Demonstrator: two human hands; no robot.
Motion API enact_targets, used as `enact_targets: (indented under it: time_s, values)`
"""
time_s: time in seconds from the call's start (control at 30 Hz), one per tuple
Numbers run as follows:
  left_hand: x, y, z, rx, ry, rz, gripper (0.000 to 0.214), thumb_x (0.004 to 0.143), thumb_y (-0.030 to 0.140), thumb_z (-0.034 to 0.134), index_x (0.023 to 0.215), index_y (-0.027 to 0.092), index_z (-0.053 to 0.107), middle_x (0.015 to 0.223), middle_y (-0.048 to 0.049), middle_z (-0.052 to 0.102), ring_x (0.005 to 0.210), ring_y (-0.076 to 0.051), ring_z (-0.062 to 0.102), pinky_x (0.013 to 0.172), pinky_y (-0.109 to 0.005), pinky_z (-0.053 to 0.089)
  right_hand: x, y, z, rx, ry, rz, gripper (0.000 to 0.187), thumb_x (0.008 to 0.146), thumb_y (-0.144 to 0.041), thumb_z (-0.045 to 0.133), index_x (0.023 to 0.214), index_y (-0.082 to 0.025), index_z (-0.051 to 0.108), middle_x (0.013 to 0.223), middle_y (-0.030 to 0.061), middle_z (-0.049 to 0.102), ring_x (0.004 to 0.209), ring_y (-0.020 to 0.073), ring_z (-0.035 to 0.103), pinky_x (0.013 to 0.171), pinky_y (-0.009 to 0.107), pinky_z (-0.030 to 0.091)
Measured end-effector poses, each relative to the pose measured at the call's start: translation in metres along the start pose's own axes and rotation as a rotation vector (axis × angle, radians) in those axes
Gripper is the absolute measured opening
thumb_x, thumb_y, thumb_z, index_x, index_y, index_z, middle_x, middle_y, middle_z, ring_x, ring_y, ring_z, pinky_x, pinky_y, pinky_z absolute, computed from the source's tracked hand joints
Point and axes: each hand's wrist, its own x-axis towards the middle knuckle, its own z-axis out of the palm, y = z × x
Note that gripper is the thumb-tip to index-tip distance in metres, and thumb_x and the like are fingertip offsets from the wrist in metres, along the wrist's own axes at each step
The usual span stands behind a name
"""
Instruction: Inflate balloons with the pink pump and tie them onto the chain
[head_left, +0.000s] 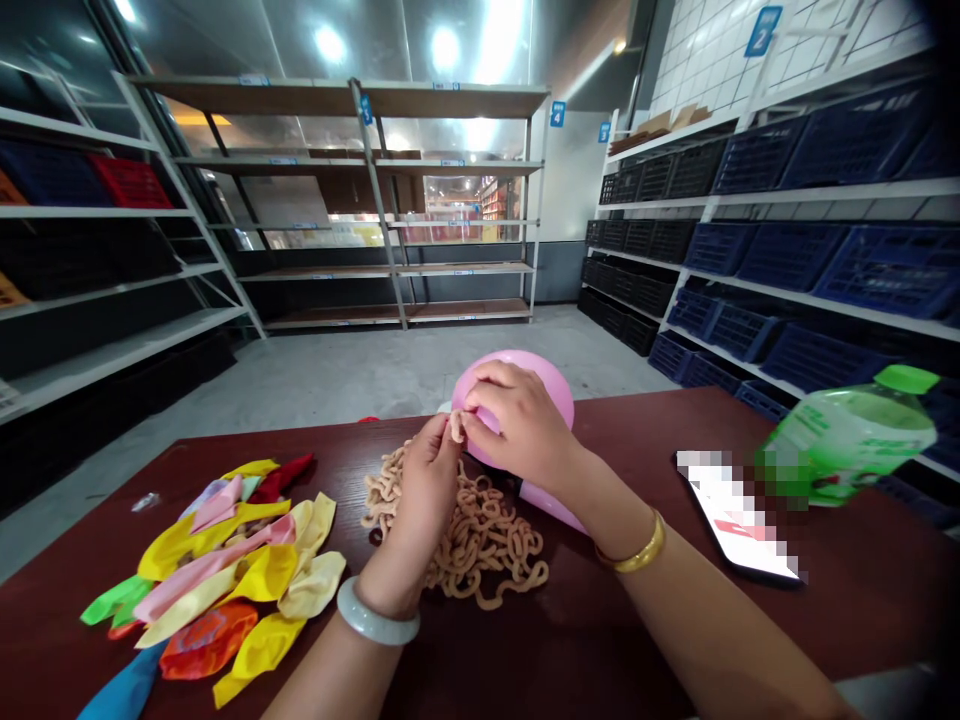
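Observation:
Above a tangled pile of beige, curly, rope-like pieces point(487, 540), my two hands meet at the middle of the table. My left hand point(435, 465) pinches a small beige curled piece point(457, 426) between thumb and fingertip. The thumb and fingers of my right hand point(517, 415) close on the same piece from the other side. Directly behind my hands is a smooth, round pink object point(551, 385), partly covered by them; I cannot tell its kind. Limp, deflated balloons point(247, 575) in yellow, pink, red, green and blue lie in a heap to the left.
On the dark red table point(622, 620), a phone point(731, 510) with a lit, blurred screen lies at the right. Beside it a green-capped bottle point(855, 440) leans. Beyond the table stand metal shelves point(390, 270) and racks of blue crates point(787, 250).

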Motion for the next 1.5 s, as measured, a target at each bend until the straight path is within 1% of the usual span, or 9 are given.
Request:
enact_targets:
  time_s: [0.13,0.23,0.4,0.5,0.87,1.03,1.2,1.37,1.5]
  values:
    - [-0.007,0.0,0.009,0.069,-0.067,0.031,0.029,0.091,0.042,0.056,0.075,0.018,0.06,0.072,0.0,0.051,0.069,-0.015,0.044,0.065,-0.025,0.035,0.002,0.007,0.001,-0.012,0.086,0.129,0.012,0.082,-0.016,0.063,0.07,-0.019,0.063,0.096,0.0074,0.064,0.095,0.023,0.057,0.086,0.039,0.044]
    - [-0.009,-0.002,0.014,-0.029,-0.06,-0.036,0.028,0.089,0.042,0.059,0.075,0.018,0.059,0.071,0.0011,0.05,0.066,-0.013,0.041,0.063,-0.024,0.034,0.003,0.009,-0.001,-0.02,0.073,0.131,0.012,0.083,-0.014,0.064,0.072,-0.019,0.063,0.096,0.0081,0.064,0.096,0.0236,0.057,0.087,0.04,0.045]
    - [0.0,-0.005,0.01,-0.361,0.068,-0.217,0.023,0.083,0.04,0.068,0.08,0.018,0.059,0.067,0.004,0.047,0.059,-0.01,0.037,0.056,-0.021,0.031,0.004,0.004,-0.007,0.163,0.008,-0.089,0.008,0.09,-0.016,0.06,0.086,-0.02,0.066,0.105,0.0063,0.062,0.102,0.0194,0.057,0.093,0.036,0.045]
    - [0.005,-0.003,0.006,-0.422,0.09,-0.229,0.023,0.08,0.038,0.071,0.085,0.017,0.061,0.07,0.0035,0.049,0.06,-0.009,0.04,0.056,-0.02,0.032,0.002,0.003,-0.005,0.097,-0.093,-0.192,0.012,0.093,-0.021,0.06,0.086,-0.022,0.069,0.11,0.0052,0.063,0.106,0.0207,0.056,0.098,0.04,0.041]
    - [0.001,-0.006,0.007,-0.266,0.069,-0.119,0.022,0.087,0.04,0.063,0.085,0.018,0.064,0.071,0.0019,0.056,0.067,-0.011,0.05,0.064,-0.022,0.039,-0.001,-0.005,0.001,-0.193,-0.128,-0.222,0.019,0.097,-0.016,0.05,0.088,-0.017,0.067,0.106,0.0086,0.064,0.104,0.0246,0.052,0.099,0.043,0.039]
    - [0.001,-0.005,0.009,-0.338,0.065,-0.119,0.021,0.085,0.038,0.065,0.095,0.019,0.066,0.081,0.0003,0.062,0.07,-0.011,0.053,0.068,-0.023,0.042,-0.002,-0.002,0.006,-0.055,-0.026,-0.142,0.015,0.094,-0.017,0.053,0.084,-0.018,0.065,0.105,0.0099,0.061,0.104,0.0241,0.053,0.096,0.042,0.043]
    - [0.0,-0.001,0.009,-0.381,0.057,-0.154,0.019,0.083,0.036,0.068,0.091,0.019,0.067,0.079,0.0012,0.06,0.067,-0.01,0.05,0.065,-0.021,0.04,0.001,0.004,0.004,0.04,0.055,-0.08,0.012,0.089,-0.013,0.057,0.079,-0.018,0.063,0.1,0.0096,0.06,0.102,0.0238,0.054,0.093,0.04,0.046]
    - [0.0,0.002,0.008,-0.399,0.058,-0.177,0.022,0.082,0.038,0.07,0.082,0.017,0.065,0.074,0.0028,0.053,0.064,-0.008,0.045,0.062,-0.02,0.038,0.003,0.006,0.0,0.057,0.013,-0.08,0.013,0.086,-0.012,0.061,0.074,-0.018,0.062,0.097,0.0082,0.06,0.1,0.0231,0.055,0.09,0.039,0.047]
    - [0.0,-0.001,0.007,-0.306,0.044,-0.135,0.024,0.083,0.04,0.068,0.08,0.017,0.062,0.071,0.0031,0.05,0.063,-0.009,0.042,0.06,-0.021,0.035,0.002,0.005,-0.004,0.021,-0.073,-0.083,0.013,0.091,-0.014,0.057,0.081,-0.017,0.065,0.1,0.0088,0.062,0.101,0.023,0.055,0.093,0.039,0.046]
